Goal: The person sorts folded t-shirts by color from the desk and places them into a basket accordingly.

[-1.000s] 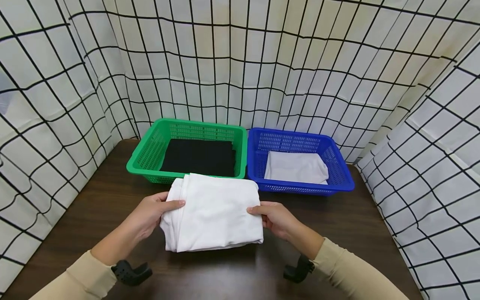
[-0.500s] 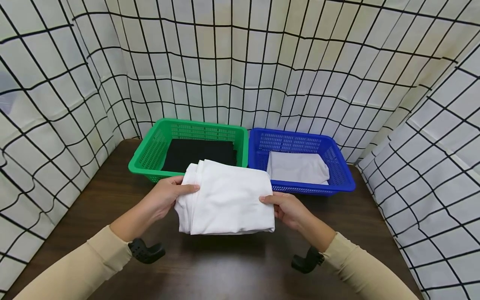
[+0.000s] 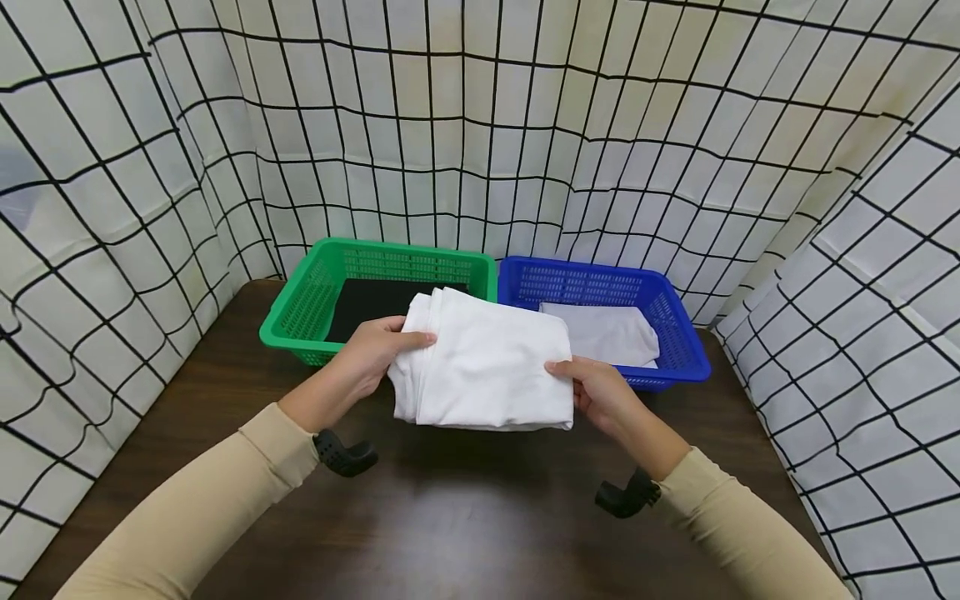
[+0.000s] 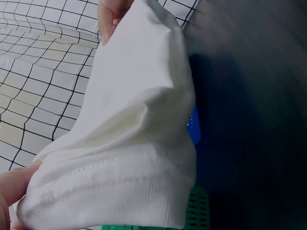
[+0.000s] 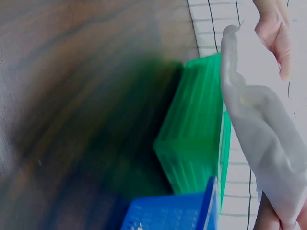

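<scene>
A folded white cloth garment [image 3: 495, 362] hangs above the table between both hands, in front of the two baskets. Its left edge is pinched by my left hand [image 3: 375, 354], thumb on top and fingers underneath. My right hand [image 3: 600, 387] grips the right edge the same way. In the left wrist view the garment [image 4: 129, 120] sags in the middle and a ribbed, stitched band shows near my left hand [image 4: 17, 189]. Behind it, a green basket [image 3: 288, 342] holds a folded black cloth [image 3: 367, 300], partly covered from view. A blue basket [image 3: 675, 333] holds another folded white cloth [image 3: 607, 333].
The baskets stand side by side at the back of the dark wooden table [image 3: 465, 517]. White curtains with a black grid pattern [image 3: 450, 133] enclose the table's back and sides. A black wrist device [image 3: 345, 454] sits on each forearm.
Both hands have carried the folded white garment forward and to the right, up from near the table's middle. It now overlaps the fronts of both baskets in the head view.
</scene>
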`<state>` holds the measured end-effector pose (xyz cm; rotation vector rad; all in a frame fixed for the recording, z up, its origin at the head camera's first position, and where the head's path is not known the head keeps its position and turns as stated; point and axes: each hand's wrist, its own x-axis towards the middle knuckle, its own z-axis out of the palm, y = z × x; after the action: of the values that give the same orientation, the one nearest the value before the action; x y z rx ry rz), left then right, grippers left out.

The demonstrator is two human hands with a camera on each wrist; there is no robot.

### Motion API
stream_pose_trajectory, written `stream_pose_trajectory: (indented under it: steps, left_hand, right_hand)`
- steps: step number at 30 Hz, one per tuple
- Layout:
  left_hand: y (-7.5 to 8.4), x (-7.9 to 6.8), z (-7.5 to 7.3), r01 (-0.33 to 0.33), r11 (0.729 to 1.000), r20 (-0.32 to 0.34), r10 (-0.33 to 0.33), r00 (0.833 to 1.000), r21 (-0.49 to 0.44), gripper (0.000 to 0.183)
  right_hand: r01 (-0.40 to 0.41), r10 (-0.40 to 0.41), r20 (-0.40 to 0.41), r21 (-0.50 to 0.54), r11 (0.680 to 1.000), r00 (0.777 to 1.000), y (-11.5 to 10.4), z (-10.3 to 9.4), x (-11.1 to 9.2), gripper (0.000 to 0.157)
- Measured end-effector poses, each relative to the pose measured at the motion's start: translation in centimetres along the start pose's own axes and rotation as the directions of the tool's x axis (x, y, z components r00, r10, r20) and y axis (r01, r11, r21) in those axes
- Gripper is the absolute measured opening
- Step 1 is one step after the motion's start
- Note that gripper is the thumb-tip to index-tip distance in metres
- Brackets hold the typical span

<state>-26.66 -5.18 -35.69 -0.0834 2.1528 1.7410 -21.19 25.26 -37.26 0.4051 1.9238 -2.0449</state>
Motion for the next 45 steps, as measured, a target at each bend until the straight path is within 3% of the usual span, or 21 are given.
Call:
stream_pose_trajectory:
  steps: [16, 35, 45]
  left_hand:
    - [4.8, 3.6, 2.8, 0.012, 0.998, -0.012, -0.013, 1.0, -0.068, 0.052]
    - [6.8, 6.9, 4.1, -0.014, 0.996, -0.042, 0.01, 0.999, -0.083, 0.054]
    - [8.1, 8.2, 5.7, -0.015, 0.993, -0.063, 0.008, 0.998, -0.118, 0.053]
  right_hand:
    - [0.001, 0.001, -0.149, 0.011, 1.0, 0.989, -4.1, -2.4, 2.1, 0.058]
    - [0.016, -0.012, -0.24, 0.017, 1.0, 0.971, -7.1, -3.7, 4.4, 0.062]
    - [0.023, -0.018, -0.287, 0.014, 1.0, 0.958, -8.5, -4.7, 5.0, 0.063]
